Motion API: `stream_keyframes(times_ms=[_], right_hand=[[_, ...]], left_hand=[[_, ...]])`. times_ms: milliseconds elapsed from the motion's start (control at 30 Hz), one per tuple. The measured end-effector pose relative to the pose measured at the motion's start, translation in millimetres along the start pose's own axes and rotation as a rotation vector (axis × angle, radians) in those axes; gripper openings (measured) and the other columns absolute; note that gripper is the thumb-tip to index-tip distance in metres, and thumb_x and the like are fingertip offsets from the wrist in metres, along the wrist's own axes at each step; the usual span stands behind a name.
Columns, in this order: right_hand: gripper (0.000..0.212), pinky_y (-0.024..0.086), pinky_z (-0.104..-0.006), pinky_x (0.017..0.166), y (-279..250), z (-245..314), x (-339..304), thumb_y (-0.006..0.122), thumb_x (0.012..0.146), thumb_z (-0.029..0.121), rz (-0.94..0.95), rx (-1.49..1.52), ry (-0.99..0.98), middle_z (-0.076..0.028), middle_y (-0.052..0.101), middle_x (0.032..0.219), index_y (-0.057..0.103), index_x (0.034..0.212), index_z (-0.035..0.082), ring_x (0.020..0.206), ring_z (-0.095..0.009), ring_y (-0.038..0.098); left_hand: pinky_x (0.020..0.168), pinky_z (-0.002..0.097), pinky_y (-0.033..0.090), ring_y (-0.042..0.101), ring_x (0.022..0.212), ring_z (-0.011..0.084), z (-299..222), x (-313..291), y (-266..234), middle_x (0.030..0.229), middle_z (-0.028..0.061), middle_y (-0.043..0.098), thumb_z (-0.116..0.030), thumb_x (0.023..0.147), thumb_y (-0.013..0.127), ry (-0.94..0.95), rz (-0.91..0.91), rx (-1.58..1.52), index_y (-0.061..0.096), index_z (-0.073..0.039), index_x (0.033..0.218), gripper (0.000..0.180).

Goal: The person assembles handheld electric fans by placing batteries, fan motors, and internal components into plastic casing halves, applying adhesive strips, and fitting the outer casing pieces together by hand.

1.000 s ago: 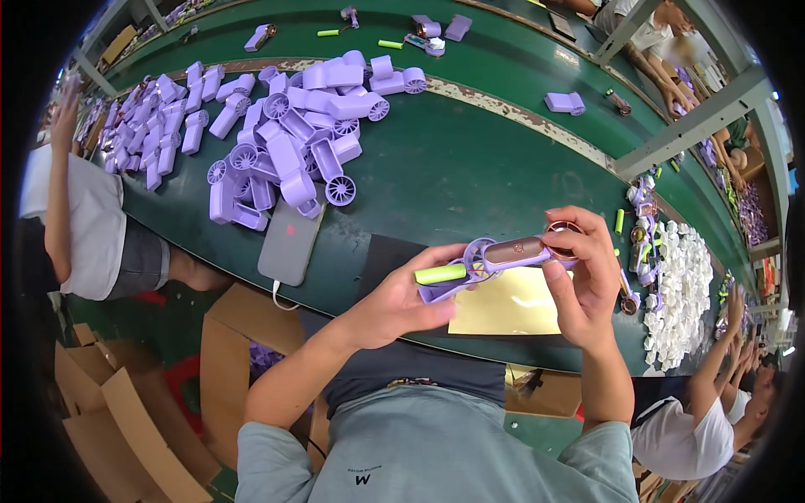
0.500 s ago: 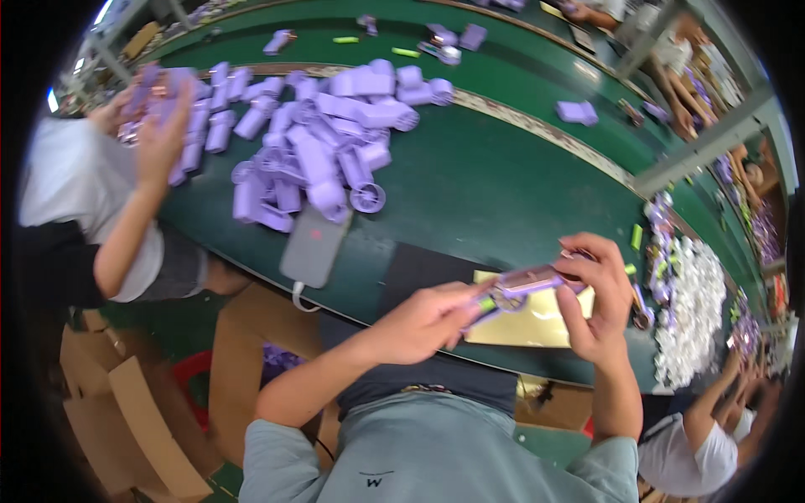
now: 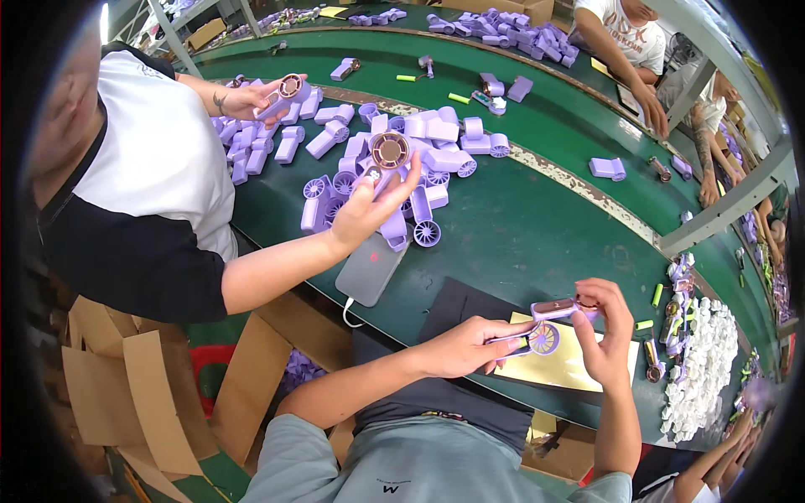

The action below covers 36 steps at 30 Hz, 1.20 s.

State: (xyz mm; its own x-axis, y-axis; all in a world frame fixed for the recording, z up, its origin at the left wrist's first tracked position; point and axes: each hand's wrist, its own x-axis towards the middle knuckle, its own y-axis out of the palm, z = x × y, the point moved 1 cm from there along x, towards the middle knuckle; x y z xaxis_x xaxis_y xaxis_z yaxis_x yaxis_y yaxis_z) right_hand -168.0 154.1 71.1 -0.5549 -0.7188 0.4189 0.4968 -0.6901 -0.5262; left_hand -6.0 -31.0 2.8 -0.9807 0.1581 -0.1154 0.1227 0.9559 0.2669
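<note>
My left hand grips a purple fan shell half by its handle. A round, spoked grille forms the shell's end, and a bit of green shows by my fingertips. In my right hand is the fan's other half, purple with a brown panel and a coppery round end partly hidden by the fingers. The two halves sit at an angle, close together near the grille; whether they touch I cannot tell. Both hands are above a yellow sheet lying partly over a dark mat.
Purple fan shells are heaped at the far left, beside a grey power bank with a white cable. A co-worker's hand holds a fan over them. White parts and green cylinders lie right. Cardboard boxes stand lower left.
The fan halves, earlier nearly in line, now stand apart at an angle with the grille exposed. The co-worker's arm has reached in over the purple heap. The whole view has shifted.
</note>
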Motion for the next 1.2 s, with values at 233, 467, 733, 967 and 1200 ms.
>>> stream_keyframes(times_ms=[233, 467, 733, 967, 1200], right_hand=[[0.032, 0.055, -0.0368, 0.086, 0.4, -14.3, 38.4, 0.070, 0.090, 0.006, 0.191, -0.020, 0.130, -0.014, 0.070, 0.114, 0.068, 0.122, 0.001, 0.102, -0.026, 0.068], [0.022, 0.056, -0.0347, 0.081, 31.3, 16.6, 54.5, 0.071, 0.092, 0.006, 0.260, 0.132, -0.065, -0.015, 0.071, 0.109, 0.071, 0.114, 0.000, 0.094, -0.025, 0.070], [0.008, 0.050, -0.0314, 0.072, 50.0, 1.9, -3.9, 0.068, 0.090, -0.001, -0.105, -0.099, -0.015, -0.011, 0.062, 0.091, 0.066, 0.097, -0.002, 0.079, -0.021, 0.062], [0.008, 0.053, -0.0375, 0.072, 73.6, 3.1, -46.3, 0.071, 0.091, -0.001, 0.033, -0.197, 0.250, -0.015, 0.063, 0.094, 0.066, 0.096, -0.002, 0.080, -0.028, 0.064], [0.026, 0.050, -0.0475, 0.086, 109.0, 11.7, -48.7, 0.072, 0.086, 0.003, -0.035, -0.495, 0.155, -0.020, 0.062, 0.109, 0.068, 0.111, -0.004, 0.098, -0.040, 0.061]], left_hand=[[0.068, 0.0264, 0.055, 0.060, 0.073, 0.0068, 14.9, 17.9, -6.0, 0.090, 0.0024, 0.066, -0.017, 0.109, 0.058, 0.011, -0.093, -0.037, 0.055, -0.005, 0.151, 0.044], [0.078, 0.0285, 0.054, 0.060, 0.085, 0.0085, 37.1, 17.7, -7.0, 0.102, 0.0032, 0.067, -0.016, 0.109, 0.057, 0.083, -0.167, -0.081, 0.057, 0.005, 0.143, 0.041], [0.085, 0.0292, 0.054, 0.064, 0.099, 0.0121, 40.0, 21.4, -15.5, 0.118, 0.0045, 0.064, -0.023, 0.112, 0.053, 0.159, -0.151, -0.323, 0.046, -0.003, 0.145, 0.039], [0.079, 0.0282, 0.054, 0.064, 0.091, 0.0119, 45.7, 15.9, -14.2, 0.112, 0.0087, 0.064, -0.017, 0.112, 0.048, 0.285, -0.301, -0.354, 0.040, 0.000, 0.142, 0.035], [0.090, 0.0345, 0.054, 0.071, 0.107, 0.0212, 47.1, 10.6, 0.5, 0.115, 0.0175, 0.071, -0.017, 0.108, 0.057, 0.441, -0.675, 0.022, 0.051, 0.006, 0.134, 0.035]])
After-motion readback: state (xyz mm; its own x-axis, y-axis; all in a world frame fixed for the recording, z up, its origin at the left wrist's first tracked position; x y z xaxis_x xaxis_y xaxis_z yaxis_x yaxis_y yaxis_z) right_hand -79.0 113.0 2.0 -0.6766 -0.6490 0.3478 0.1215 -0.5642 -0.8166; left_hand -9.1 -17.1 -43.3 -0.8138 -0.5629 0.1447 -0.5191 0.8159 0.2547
